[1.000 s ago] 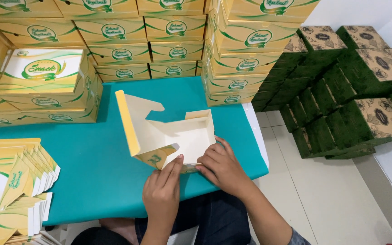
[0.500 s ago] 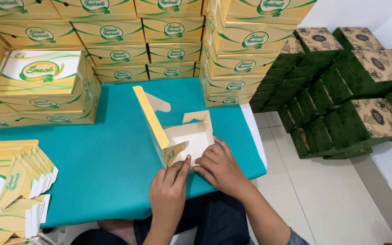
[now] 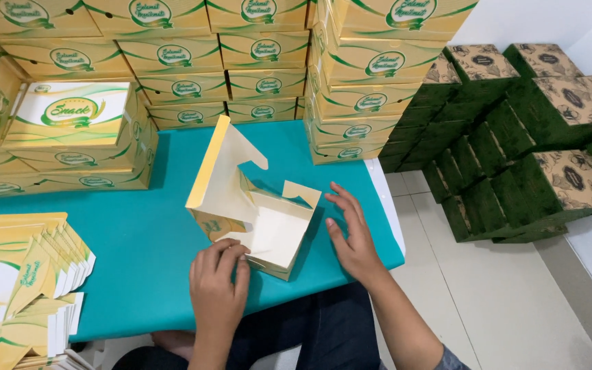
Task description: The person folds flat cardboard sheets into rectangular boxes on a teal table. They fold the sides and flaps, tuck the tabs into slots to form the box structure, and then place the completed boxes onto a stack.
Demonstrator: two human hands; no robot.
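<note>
Left hand [image 3: 217, 277] grips near-left wall of box [image 3: 258, 219], fingertips curled over edge. Right hand [image 3: 351, 233] open, fingers spread, flat beside box's right wall, not grasping. Box sits mid-table [image 3: 138, 253], near edge, lid flap upright at far left. Best practice, as judged: pin near wall firmly, press right wall square, keep corner tabs seated. Flat blanks [image 3: 22, 274] stacked near left; finished yellow boxes [image 3: 241, 68] far; green boxes [image 3: 515, 137] right, on floor.

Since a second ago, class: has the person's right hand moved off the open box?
Yes. The right hand has come off the open box, shifting right toward the teal table edge.
</note>
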